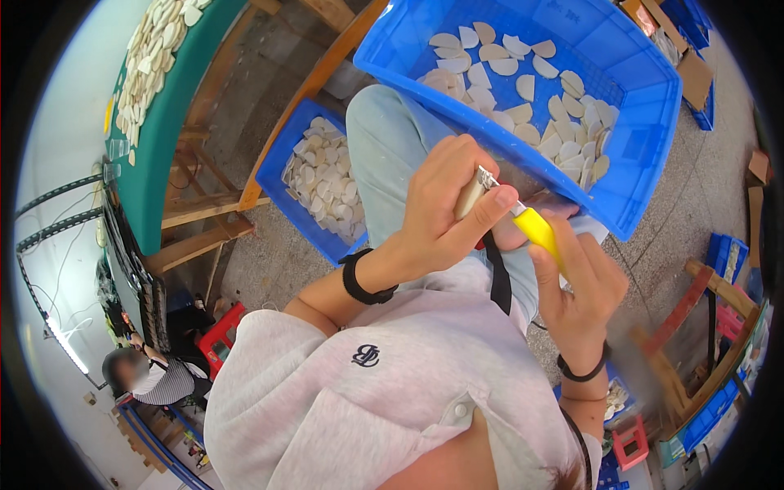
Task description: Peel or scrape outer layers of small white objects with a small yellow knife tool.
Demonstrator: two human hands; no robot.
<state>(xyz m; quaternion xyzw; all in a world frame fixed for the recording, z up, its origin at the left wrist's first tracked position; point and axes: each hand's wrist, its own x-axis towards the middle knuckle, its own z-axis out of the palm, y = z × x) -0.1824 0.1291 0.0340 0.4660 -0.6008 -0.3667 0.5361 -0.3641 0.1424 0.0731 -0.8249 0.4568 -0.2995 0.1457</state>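
My left hand (441, 208) is closed on a pale cream flat piece (469, 198), whose edge shows between thumb and fingers. My right hand (584, 282) grips the yellow handle of a small hand tool (536, 229) with a thin metal shaft. The tool's metal end reaches the piece at my left hand, where the left thumb lies close to it. Its exact tip shape is too small to make out. Just beyond both hands, a large blue crate (621, 184) holds many cream half-round pieces (563, 131), strewn over its floor.
A smaller blue crate (273, 171) full of cream pieces (327, 180) stands left of my knee. Farther left, more pieces (155, 61) lie heaped on a green-covered table (163, 163). Wooden frames (710, 318) stand at right. Another person (163, 382) is at lower left, near a red stool (222, 335).
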